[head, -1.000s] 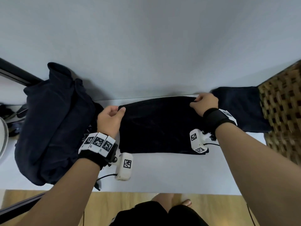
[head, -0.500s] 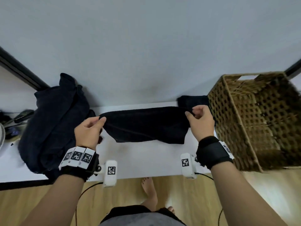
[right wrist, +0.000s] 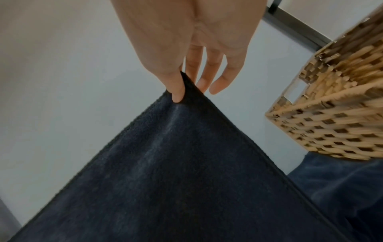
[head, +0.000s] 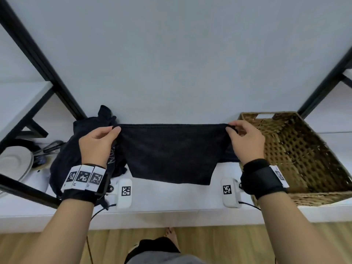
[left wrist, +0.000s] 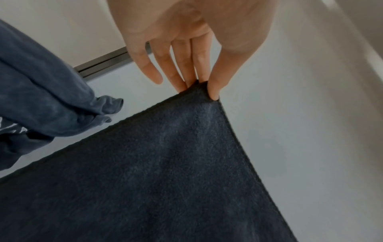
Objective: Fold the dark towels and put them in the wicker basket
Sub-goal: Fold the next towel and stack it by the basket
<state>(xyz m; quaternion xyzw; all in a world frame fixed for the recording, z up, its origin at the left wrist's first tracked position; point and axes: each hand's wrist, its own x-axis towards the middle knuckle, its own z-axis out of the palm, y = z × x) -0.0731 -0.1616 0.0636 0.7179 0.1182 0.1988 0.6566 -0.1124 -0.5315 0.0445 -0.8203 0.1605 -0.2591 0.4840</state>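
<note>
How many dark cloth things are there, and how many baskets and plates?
Dark cloths: 3, the held towel, the heap at left, one by the basket.
Wicker basket: 1
White plate: 1
Total: 5

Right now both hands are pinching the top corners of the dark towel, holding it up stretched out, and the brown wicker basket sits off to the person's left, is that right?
Not quite: the brown wicker basket sits to the person's right, beside the right hand, as the head view shows. The rest holds: the left hand and right hand each pinch a top corner of the dark towel, holding it up stretched out.
</note>
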